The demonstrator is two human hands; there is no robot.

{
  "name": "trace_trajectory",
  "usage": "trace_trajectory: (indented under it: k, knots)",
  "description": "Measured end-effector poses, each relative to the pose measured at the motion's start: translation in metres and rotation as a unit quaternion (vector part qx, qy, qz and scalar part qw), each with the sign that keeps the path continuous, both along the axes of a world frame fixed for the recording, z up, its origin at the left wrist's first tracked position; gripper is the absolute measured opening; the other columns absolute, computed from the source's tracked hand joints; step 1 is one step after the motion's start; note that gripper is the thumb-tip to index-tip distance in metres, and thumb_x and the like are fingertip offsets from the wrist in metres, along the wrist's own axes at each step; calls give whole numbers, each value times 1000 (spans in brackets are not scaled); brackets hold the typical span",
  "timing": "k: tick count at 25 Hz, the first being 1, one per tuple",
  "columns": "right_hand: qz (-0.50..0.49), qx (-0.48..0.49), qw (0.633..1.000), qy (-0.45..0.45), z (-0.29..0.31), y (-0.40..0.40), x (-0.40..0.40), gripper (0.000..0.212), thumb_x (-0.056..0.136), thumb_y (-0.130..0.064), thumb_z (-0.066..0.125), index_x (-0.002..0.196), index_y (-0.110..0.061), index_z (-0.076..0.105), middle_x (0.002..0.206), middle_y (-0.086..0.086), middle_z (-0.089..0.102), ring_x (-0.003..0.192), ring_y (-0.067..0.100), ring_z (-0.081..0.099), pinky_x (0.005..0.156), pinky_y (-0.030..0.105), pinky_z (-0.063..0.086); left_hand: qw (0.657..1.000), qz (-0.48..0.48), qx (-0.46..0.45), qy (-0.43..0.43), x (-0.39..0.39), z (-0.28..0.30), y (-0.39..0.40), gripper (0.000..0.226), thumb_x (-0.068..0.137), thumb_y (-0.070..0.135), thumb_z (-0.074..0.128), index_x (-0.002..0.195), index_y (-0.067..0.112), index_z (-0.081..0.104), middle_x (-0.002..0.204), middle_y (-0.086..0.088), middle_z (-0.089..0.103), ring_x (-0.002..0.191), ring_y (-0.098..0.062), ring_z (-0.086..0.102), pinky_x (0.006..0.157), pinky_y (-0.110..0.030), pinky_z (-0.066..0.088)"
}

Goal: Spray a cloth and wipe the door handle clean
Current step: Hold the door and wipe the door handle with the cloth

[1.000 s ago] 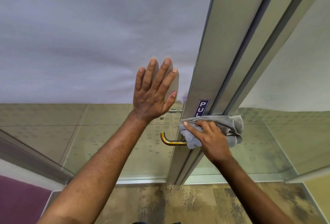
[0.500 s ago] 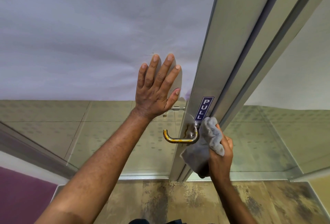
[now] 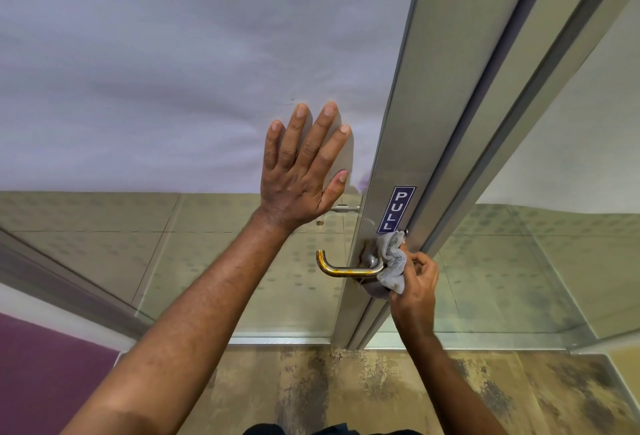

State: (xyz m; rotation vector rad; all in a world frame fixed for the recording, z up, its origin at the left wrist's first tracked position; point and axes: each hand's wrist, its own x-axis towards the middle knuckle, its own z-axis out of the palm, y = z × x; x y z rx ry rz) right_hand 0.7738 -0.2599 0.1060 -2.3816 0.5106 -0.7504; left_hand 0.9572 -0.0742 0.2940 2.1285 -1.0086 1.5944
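Observation:
A brass-coloured lever door handle (image 3: 343,270) sticks out to the left from the metal door frame (image 3: 415,123), below a blue PULL sign (image 3: 396,208). My right hand (image 3: 417,284) is shut on a bunched grey cloth (image 3: 393,261), pressing it against the handle's base and round rose plate. The lever itself is bare, with rusty stains. My left hand (image 3: 304,168) lies flat with fingers spread on the frosted glass door panel (image 3: 173,71), just left of the frame and above the handle. No spray bottle is in view.
A second glass panel (image 3: 554,226) stands right of the frame. Through the lower clear glass I see a tiled floor (image 3: 104,226). A stained floor (image 3: 381,389) lies below me, and a purple surface (image 3: 41,375) sits at the bottom left.
My right hand dropped from lying over the handle's base, uncovering it, then came back up with the cloth bunched tighter, pressing it against the base plate. My left hand stayed flat on the glass.

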Motion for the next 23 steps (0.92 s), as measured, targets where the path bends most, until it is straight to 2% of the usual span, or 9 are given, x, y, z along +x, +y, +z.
trace_trajectory:
  k: [6, 8, 11, 12, 14, 16, 18, 21, 23]
  knots:
    - [15, 22, 999, 32, 4, -3, -8, 75, 83, 5, 76, 150, -18, 53, 134, 9, 42, 119, 27, 50, 90, 32, 56, 1000, 1, 4, -5, -1, 0, -1, 57, 104, 45, 36, 154, 19, 37, 173, 2, 3, 160, -26, 0, 129, -48, 3]
    - [23, 46, 998, 25, 6, -6, -14, 63, 90, -2, 73, 149, -15, 55, 130, 8, 46, 116, 23, 51, 93, 29, 53, 1000, 3, 4, -3, -1, 1, -1, 57, 104, 45, 36, 155, 19, 36, 173, 2, 1, 160, -25, -1, 129, -48, 2]
    - [31, 189, 981, -35, 13, -6, -39, 44, 96, -37, 57, 126, -8, 68, 111, 3, 54, 101, 7, 58, 81, 34, 55, 1000, 5, 8, 0, -1, 2, -2, 59, 104, 45, 36, 156, 20, 33, 173, 3, -2, 160, -25, -2, 129, -48, 1]
    - [17, 216, 975, -51, 15, -5, -49, 37, 95, -39, 52, 114, -13, 71, 105, 4, 57, 96, 1, 60, 75, 37, 55, 1000, 6, 7, 2, -1, 2, -2, 59, 103, 45, 37, 156, 20, 32, 173, 3, -2, 160, -25, -2, 129, -48, 2]
    - [-28, 291, 953, -82, 22, -7, -70, 19, 98, -22, 54, 92, -34, 66, 95, 5, 60, 86, 0, 61, 74, 36, 54, 1000, 9, 3, 4, -2, 2, -2, 59, 103, 45, 39, 156, 20, 33, 173, 3, 0, 160, -25, -1, 129, -48, 3]
    - [-57, 332, 935, -106, 33, -10, -85, 26, 91, -9, 53, 86, -32, 62, 88, -4, 56, 78, 12, 57, 69, 29, 49, 1000, 11, 1, 5, -3, 2, -2, 59, 102, 45, 40, 155, 20, 34, 173, 3, 1, 160, -25, 0, 129, -49, 3]
    - [-37, 281, 950, -131, 55, -6, -86, 26, 86, -16, 53, 102, -31, 66, 93, -12, 49, 83, 11, 54, 67, 29, 51, 1000, 13, -1, 5, -3, 2, -2, 59, 102, 46, 39, 154, 20, 35, 173, 4, 1, 160, -25, 0, 129, -49, 3]
    - [8, 143, 983, -117, 59, -3, -56, 66, 86, -10, 65, 151, -8, 50, 122, -5, 41, 103, -4, 47, 76, 10, 54, 1000, 17, -1, 13, -4, 1, -4, 59, 102, 49, 37, 154, 20, 35, 173, 5, 0, 160, -25, -2, 129, -49, 2]
    - [37, 6, 999, -29, 40, -2, -27, 86, 82, -3, 77, 159, -17, 40, 132, 6, 39, 103, 0, 44, 71, 21, 60, 1000, 24, 1, 13, -5, 1, -4, 60, 102, 50, 37, 154, 20, 35, 173, 5, -1, 160, -24, -3, 129, -50, 2]
